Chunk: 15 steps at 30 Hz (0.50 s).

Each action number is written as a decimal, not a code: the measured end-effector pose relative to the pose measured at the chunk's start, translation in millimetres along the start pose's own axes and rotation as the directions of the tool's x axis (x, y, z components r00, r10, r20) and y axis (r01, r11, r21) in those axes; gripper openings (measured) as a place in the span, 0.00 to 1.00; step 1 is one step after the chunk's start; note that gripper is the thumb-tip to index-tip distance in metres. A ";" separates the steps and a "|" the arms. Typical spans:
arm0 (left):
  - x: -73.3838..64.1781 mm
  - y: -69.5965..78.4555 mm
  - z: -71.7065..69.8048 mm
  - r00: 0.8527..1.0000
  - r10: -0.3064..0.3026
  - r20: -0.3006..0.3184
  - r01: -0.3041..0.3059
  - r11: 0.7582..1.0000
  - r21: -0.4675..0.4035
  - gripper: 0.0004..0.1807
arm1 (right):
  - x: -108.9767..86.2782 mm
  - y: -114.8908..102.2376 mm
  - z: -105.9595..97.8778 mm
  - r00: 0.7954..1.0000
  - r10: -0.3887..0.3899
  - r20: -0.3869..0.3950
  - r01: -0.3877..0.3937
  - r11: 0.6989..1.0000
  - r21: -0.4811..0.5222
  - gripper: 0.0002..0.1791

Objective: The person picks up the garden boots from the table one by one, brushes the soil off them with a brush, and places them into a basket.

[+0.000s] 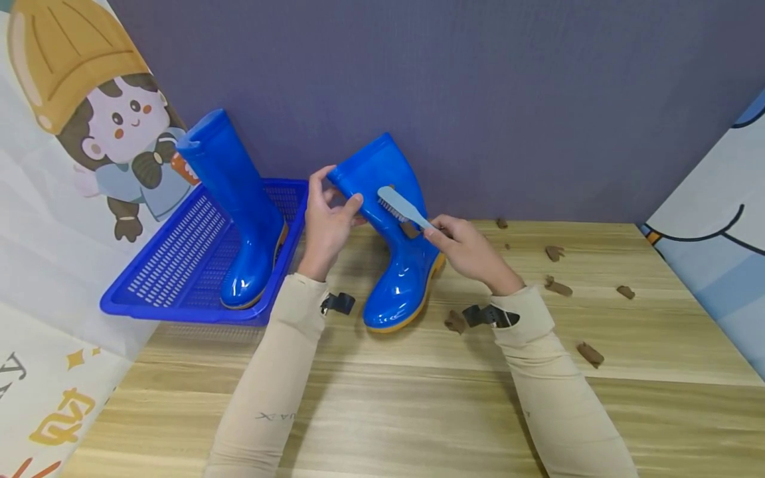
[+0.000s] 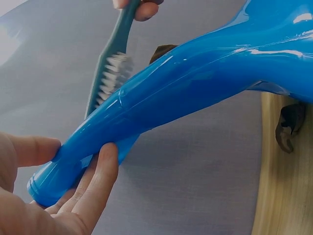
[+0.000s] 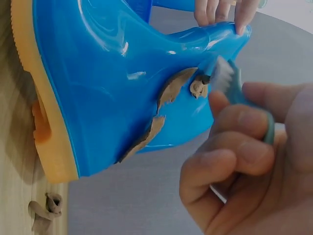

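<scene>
A shiny blue rain boot (image 1: 397, 282) with a yellow sole stands on the table, its shaft tilted. My left hand (image 1: 329, 229) grips the top of the shaft, thumb on one face and fingers on the other. In my right hand (image 1: 469, 249) is a pale blue-green brush (image 1: 406, 207), held by its handle. White bristles (image 3: 223, 76) face the shaft, close to its surface. Brown clumps of mud (image 3: 177, 88) cling to the shaft and ankle in the right wrist view, one lying right by the bristles.
To the left, a second blue boot (image 1: 242, 212) stands in a blue plastic basket (image 1: 137, 309). Several brown mud pieces (image 1: 558, 287) lie scattered on the wooden table (image 1: 418, 398), mostly to the right. A grey wall panel (image 1: 508, 119) rises behind the boot.
</scene>
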<state>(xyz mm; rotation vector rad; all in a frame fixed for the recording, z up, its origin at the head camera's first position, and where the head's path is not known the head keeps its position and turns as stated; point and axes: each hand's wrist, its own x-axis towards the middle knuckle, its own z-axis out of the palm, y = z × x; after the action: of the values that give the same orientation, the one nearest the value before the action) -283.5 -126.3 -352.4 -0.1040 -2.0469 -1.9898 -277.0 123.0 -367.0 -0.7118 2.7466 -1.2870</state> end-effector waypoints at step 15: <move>-0.2 0.8 0.1 1.000 0.009 0.001 -0.009 1.000 -0.004 0.34 | 1.8 6.3 -3.1 0.993 0.098 -0.058 -0.102 0.992 -0.072 0.20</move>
<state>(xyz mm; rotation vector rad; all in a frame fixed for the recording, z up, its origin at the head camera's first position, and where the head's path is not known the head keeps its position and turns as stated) -283.2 -126.2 -351.6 -0.1150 -2.0397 -1.9893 -281.7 128.0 -369.3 -0.5431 2.8470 -1.2075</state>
